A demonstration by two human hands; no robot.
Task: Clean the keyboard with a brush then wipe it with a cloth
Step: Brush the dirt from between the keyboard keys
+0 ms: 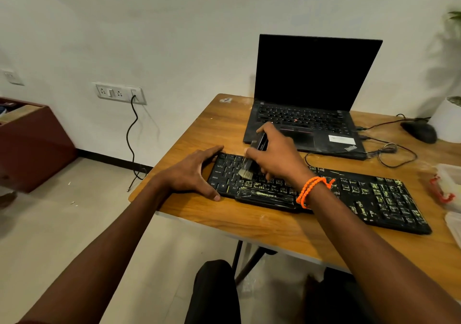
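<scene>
Right hand [273, 155] grips the black handle of the brush [252, 157], fingers curled round it. Bristles point down and touch the keys just below and left of the grip, at the left end of the keyboard [324, 194]. Left hand [193, 174] is spread, thumb on the near edge and fingers on the far left corner, bracing the keyboard on the wooden table [249, 224]. Pale dust streaks cover the keys right of the grip. Open laptop [309, 94] stands just beyond the brush hand.
</scene>
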